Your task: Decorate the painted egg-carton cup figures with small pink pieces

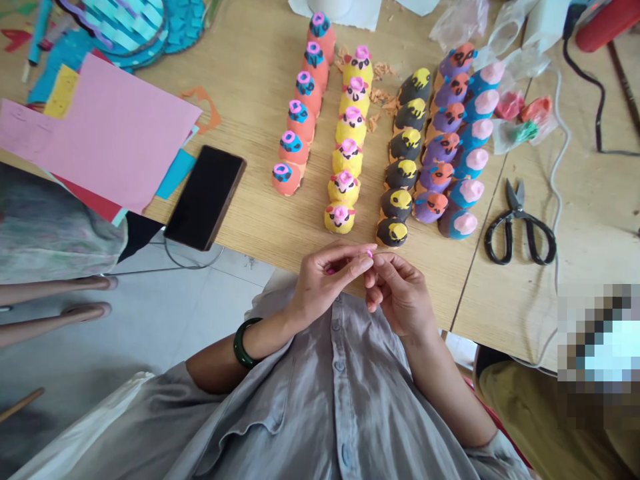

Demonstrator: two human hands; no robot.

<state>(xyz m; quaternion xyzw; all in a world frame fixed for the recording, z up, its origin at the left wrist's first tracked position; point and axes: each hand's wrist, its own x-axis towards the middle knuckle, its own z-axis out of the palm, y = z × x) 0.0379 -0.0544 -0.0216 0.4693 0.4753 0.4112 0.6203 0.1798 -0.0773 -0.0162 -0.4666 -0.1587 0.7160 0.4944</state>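
Note:
At the table's front edge, my left hand [333,272] pinches a small bit of bright pink modelling clay [369,253] between thumb and index finger. More pink shows in its palm. My right hand [403,290] meets it from the other side, thumb and index fingertips pressed together at the same clay, the other fingers curled. Just beyond stand rows of painted clay-covered mounds: orange-red ones [294,148], yellow ones [346,159] topped with pink, black ones [403,175] with yellow, purple ones [434,177] with orange, and blue ones [463,193] with pale pink tops.
Black-handled scissors [520,223] lie to the right, near a grey cable [560,133] and bags of coloured clay [530,117]. On the left are a phone [205,198], pink paper [135,127] and blue woven craft [125,30]. Orange crumbs [383,99] lie between rows.

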